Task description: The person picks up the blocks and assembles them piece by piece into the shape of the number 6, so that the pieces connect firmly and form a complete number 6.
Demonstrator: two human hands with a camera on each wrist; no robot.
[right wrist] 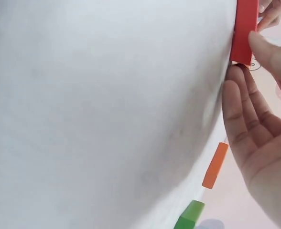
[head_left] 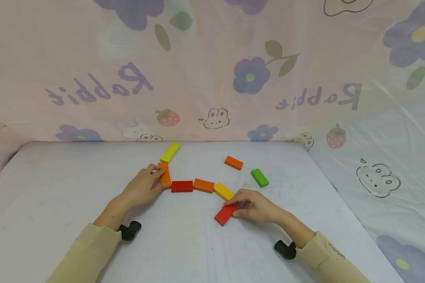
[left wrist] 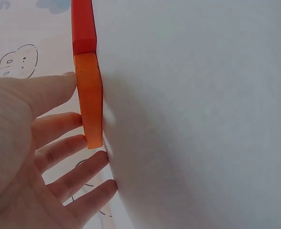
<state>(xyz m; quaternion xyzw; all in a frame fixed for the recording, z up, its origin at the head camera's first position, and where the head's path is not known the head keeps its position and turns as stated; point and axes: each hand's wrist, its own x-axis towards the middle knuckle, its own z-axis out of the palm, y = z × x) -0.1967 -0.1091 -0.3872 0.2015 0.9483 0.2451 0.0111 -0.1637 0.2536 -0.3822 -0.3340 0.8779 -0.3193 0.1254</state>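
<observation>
Right hand [head_left: 255, 206] pinches the bright red block [head_left: 224, 215] on the desk [head_left: 184, 247], lower centre of frame, near the yellow block [head_left: 223, 191]; can't tell if those touch. Left hand [head_left: 143, 188]: fingers spread, fairly straight, touching the orange block [head_left: 165, 179] left of centre. Dark red block [head_left: 182, 186] sits just beside that one. Green block [head_left: 259, 178] lies apart, right of centre.

Six blocks [head_left: 182, 186] are laid in a curved row on a table [head_left: 74, 188], the left hand [head_left: 141, 186] placed at the row's left, the right hand [head_left: 256, 206] at its near right end. Two separate blocks [head_left: 260, 178] are set behind the right hand.
</observation>
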